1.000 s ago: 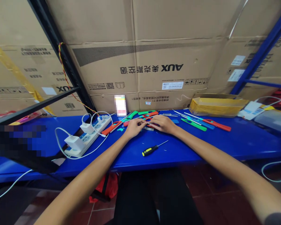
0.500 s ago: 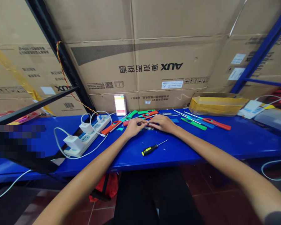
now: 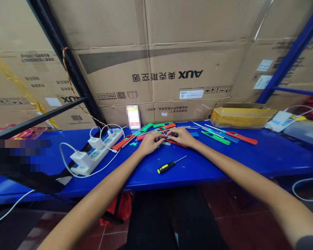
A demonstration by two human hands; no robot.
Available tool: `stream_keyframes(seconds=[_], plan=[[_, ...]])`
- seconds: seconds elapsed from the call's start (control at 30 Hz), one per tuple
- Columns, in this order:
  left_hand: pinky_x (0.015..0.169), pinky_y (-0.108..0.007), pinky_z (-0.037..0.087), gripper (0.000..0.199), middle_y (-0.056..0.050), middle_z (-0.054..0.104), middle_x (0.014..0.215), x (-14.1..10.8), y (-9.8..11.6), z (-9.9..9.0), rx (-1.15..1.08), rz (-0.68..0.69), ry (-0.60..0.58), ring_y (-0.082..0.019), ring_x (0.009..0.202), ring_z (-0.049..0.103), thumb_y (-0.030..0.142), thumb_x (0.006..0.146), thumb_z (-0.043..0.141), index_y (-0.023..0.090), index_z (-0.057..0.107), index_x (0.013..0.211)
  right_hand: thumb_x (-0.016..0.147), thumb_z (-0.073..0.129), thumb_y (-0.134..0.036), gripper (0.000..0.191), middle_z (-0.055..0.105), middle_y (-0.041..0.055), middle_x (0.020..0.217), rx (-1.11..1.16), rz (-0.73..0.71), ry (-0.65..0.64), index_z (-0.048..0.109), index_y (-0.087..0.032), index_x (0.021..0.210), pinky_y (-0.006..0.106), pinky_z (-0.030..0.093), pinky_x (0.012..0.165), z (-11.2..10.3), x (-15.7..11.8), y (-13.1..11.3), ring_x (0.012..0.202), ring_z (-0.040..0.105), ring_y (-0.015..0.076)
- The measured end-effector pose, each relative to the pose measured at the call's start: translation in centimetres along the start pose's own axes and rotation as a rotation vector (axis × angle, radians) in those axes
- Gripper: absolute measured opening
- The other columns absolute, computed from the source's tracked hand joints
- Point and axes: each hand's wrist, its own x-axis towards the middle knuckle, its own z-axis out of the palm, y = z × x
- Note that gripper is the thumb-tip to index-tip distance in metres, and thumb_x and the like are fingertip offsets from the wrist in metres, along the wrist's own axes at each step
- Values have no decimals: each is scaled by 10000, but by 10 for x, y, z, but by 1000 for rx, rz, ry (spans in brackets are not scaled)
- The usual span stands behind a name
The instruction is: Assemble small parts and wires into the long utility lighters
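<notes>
My left hand (image 3: pixel 150 141) and my right hand (image 3: pixel 182 136) meet above the blue table (image 3: pixel 211 163). Both are closed, with fingertips pinched around a small dark piece (image 3: pixel 166 137) too tiny to name. Under my right hand shows part of a red-orange casing (image 3: pixel 179 143). A small clear part (image 3: pixel 167 143) lies just below the fingertips. Behind my hands are a red long-neck lighter (image 3: pixel 167 127) and a green one (image 3: pixel 160 124). Nearer to me rests a yellow-and-black screwdriver (image 3: pixel 167 167), its shaft pointing up to the right.
At left, a white power strip (image 3: pixel 108 140) carries plugged-in chargers and loose cables. Several long-neck lighters, including a red one (image 3: pixel 242 137), lie at right before a yellow-taped box (image 3: pixel 242 116). Another red lighter (image 3: pixel 123 141) is beside the strip. Cardboard (image 3: pixel 169 59) stands behind.
My right fingers have shifted slightly, and a red-orange casing now shows beneath that hand. A small dark piece has come into sight between the fingertips. The screwdriver has stayed put.
</notes>
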Motion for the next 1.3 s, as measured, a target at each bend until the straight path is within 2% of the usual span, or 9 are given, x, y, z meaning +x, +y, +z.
stream_keyframes(seconds=[0.43, 0.87, 1.3], plan=[[777, -290, 518, 158, -40, 722, 961, 0, -2, -1, 13, -12, 25, -170, 800, 648, 141, 975, 705, 203, 789, 1094, 929, 785, -228, 58, 839, 20, 882, 44, 50, 28, 808, -220, 982, 276, 542, 698, 0, -3, 2, 771, 780, 195], [745, -256, 494, 153, -17, 745, 929, -1, -2, 0, 15, -31, 59, -137, 738, 632, 61, 927, 750, 183, 776, 1015, 941, 771, -203, 110, 842, 30, 981, 25, 14, 28, 791, -230, 1046, 299, 574, 812, 2, -2, -2, 880, 796, 211], [756, -272, 508, 99, -25, 767, 935, 0, -1, 0, -26, -3, 58, -156, 765, 650, 142, 961, 744, 201, 799, 1017, 946, 775, -222, 173, 847, 41, 1072, 46, -40, 4, 814, -245, 1113, 346, 600, 911, 2, -2, 2, 960, 804, 228]])
